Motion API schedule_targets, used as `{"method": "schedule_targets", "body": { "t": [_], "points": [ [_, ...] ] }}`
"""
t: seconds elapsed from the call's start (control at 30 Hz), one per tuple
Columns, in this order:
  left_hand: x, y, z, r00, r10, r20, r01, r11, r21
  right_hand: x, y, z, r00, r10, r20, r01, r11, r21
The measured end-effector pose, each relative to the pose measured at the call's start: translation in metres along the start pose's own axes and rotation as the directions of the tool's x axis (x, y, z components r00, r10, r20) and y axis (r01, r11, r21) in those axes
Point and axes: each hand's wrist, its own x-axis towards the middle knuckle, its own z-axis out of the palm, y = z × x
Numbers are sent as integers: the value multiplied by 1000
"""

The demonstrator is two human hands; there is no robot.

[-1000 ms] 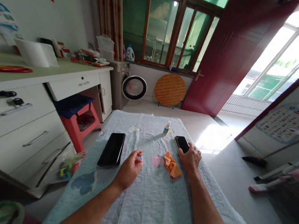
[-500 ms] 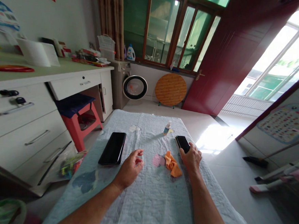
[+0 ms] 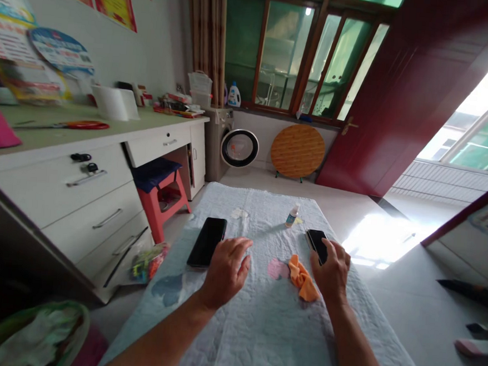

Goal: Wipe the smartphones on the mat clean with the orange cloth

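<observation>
On the cloth-covered table a large black phone or small tablet [image 3: 207, 242] lies flat, screen up. My left hand [image 3: 228, 268] hovers just right of it, fingers apart and holding nothing; whether it touches the device's edge I cannot tell. A smaller smartphone [image 3: 318, 244] rests at the table's right side. Around its near end my right hand [image 3: 332, 267] has thumb and fingers closed on the edges. An orange cloth [image 3: 303, 278] lies crumpled left of my right hand. Farther back stands a small spray bottle [image 3: 292, 215] with a white top.
The table [image 3: 237, 338] wears a pale blue quilted cover. Left are a white desk [image 3: 80, 194], a red stool [image 3: 167, 200] and a bin [image 3: 85, 328]. Behind stand a washing machine with its door open [image 3: 240, 148] and a round wooden tabletop [image 3: 297, 151].
The view has swung left, so things appear farther right. My left hand has come nearer the large device, its fingers more stretched. My right hand stays at the smaller smartphone.
</observation>
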Motion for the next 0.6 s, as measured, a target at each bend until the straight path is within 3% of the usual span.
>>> {"method": "schedule_targets", "body": {
  "t": [0.13, 0.27, 0.37, 0.47, 0.6],
  "points": [
    [13, -22, -19, 983, -127, -135, 149, 974, 170, -8, -18, 1, 988, -133, 73, 128, 989, 69],
    [20, -47, -32, 923, -303, -236, 369, 870, 326, -13, -31, 2, 965, -217, 150, 202, 973, 111],
    [19, -55, -35, 901, -399, -171, 433, 792, 431, -13, -32, 2, 956, -245, 161, 226, 966, 124],
    [18, -54, -36, 890, -450, -78, 423, 748, 512, -13, -29, 3, 956, -262, 134, 245, 960, 135],
    [17, -51, -34, 868, -495, -41, 419, 683, 598, -13, -27, 3, 951, -285, 123, 266, 952, 150]
  ]
}}
